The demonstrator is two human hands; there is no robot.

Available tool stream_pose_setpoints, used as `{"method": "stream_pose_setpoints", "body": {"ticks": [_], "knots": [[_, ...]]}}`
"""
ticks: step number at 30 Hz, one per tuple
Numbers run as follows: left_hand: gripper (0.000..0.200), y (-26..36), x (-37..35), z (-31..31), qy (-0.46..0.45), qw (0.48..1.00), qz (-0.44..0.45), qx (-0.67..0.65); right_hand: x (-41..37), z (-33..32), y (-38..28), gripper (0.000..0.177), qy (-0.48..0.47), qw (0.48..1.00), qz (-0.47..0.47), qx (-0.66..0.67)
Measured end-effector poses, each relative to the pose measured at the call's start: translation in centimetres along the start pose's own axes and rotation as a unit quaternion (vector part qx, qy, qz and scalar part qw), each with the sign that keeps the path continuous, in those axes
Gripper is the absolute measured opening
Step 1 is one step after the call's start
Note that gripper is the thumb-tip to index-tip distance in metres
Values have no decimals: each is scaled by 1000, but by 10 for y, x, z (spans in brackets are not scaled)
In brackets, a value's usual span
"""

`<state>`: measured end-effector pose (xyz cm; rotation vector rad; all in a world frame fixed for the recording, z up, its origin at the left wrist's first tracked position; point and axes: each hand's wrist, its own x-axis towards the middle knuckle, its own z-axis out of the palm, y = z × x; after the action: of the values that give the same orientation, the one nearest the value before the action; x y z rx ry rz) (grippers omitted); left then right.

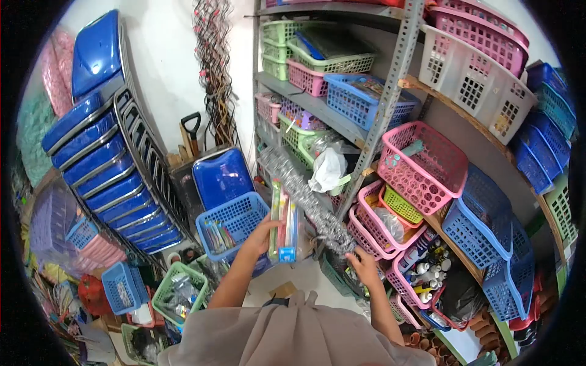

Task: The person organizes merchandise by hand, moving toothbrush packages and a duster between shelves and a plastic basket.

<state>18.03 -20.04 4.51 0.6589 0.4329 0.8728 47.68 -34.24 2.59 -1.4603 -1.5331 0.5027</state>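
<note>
My left hand (262,239) is closed around a bunch of slim, long packs (284,235) in green, yellow, pink and blue, held upright; what is inside them I cannot make out. Just beyond that hand, a blue basket (213,215) contains several thin colourful packets. My right hand (364,267) grips the lower end of a crinkled silver tinsel garland (305,198). From there the garland slants up and left, passing close behind the packs, toward the shelf.
Grey metal shelves (317,105) on the right carry pink, blue, green and white plastic baskets. Blue chairs (107,177) are stacked at left. A green basket (180,293) and a small blue basket (124,288) sit low on the left. Bottles (430,274) fill a pink basket at right.
</note>
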Motion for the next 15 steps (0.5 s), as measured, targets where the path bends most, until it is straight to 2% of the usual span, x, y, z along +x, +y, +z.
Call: {"method": "stream_pose_setpoints", "body": {"ticks": [1, 4, 6, 8, 10, 13, 15], "knots": [[66, -2, 1, 6, 7, 1000, 1, 24, -1, -5, 3, 30, -48, 996, 3, -75], [67, -7, 0, 23, 10, 992, 11, 122, -3, -13, -3, 32, 2, 989, -50, -138], [68, -11, 2, 25, -12, 993, -20, 116, -2, -28, -9, 35, 19, 983, -14, -182], [69, -22, 9, 25, -62, 992, -47, 100, -4, -38, -11, 36, 83, 967, 25, -241], [71, -35, 20, 26, -78, 988, -72, 109, -16, -45, -13, 39, 124, 958, 28, -258], [69, -52, 39, 40, -91, 985, -86, 120, -44, -64, -15, 41, 65, 966, 27, -249], [66, -65, 49, 52, -111, 980, -118, 116, -58, -79, -14, 42, 77, 961, 61, -258]]}}
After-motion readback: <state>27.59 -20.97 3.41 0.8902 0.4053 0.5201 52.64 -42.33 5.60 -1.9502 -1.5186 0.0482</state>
